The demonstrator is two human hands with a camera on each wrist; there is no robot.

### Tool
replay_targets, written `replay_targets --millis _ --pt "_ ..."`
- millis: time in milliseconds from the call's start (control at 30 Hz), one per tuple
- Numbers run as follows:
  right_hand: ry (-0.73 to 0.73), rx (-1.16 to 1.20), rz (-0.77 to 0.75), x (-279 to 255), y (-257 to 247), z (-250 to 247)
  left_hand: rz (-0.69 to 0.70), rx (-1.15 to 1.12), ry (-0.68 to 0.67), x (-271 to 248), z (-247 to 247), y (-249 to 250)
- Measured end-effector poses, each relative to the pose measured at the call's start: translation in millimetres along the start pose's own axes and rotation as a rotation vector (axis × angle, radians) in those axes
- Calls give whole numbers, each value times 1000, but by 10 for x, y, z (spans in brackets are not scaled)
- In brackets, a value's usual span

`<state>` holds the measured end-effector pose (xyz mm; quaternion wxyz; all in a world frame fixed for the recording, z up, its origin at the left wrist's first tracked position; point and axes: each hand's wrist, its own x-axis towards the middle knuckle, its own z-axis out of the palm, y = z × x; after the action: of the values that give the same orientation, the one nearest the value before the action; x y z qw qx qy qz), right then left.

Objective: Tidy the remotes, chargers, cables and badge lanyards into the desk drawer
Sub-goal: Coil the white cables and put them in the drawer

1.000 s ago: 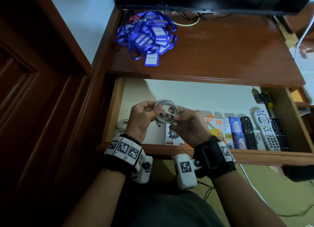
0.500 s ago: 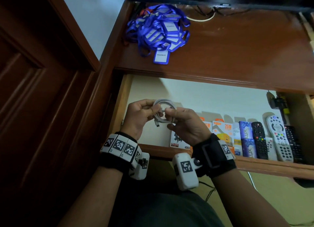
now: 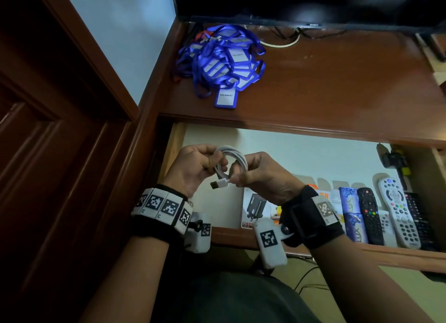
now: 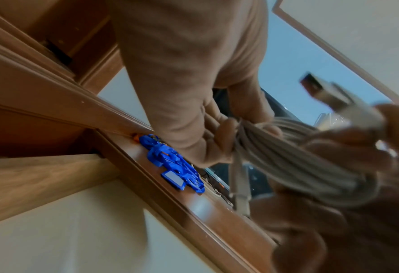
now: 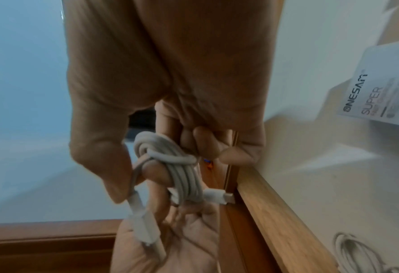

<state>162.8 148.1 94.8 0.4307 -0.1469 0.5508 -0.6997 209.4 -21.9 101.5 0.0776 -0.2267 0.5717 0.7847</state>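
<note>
Both hands hold a coiled white cable (image 3: 233,159) above the left part of the open drawer (image 3: 284,153). My left hand (image 3: 200,163) grips the coil's left side with curled fingers. My right hand (image 3: 255,175) pinches the cable just behind its USB plug (image 3: 218,184), which sticks out to the left. In the right wrist view one strand wraps across the cable coil (image 5: 182,171). The cable (image 4: 294,157) is blurred in the left wrist view. A heap of blue badge lanyards (image 3: 222,62) lies on the desktop at the back left.
In the drawer, charger boxes (image 3: 255,208), blue LUX boxes (image 3: 352,211) and several remotes (image 3: 395,214) line the front right. A dark screen (image 3: 301,1) stands at the desk's back. A wooden door panel (image 3: 48,153) is to the left. A dark cable (image 3: 311,279) lies on the floor.
The right hand has pulled the plug end out, so the USB plug now points left below the coil. Both hands stay above the drawer's left part. The head view has tilted.
</note>
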Motion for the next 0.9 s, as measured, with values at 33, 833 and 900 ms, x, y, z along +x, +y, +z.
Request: replay_targets --millis 33,833,900 --pt "-6 -14 11 4 11 -14 0 20 -9 3 -18 15" --pt "269 -306 132 350 216 -221 9 444 226 70 -93 -267" --pt "216 -314 159 324 205 -320 0 436 257 88 -57 -281"
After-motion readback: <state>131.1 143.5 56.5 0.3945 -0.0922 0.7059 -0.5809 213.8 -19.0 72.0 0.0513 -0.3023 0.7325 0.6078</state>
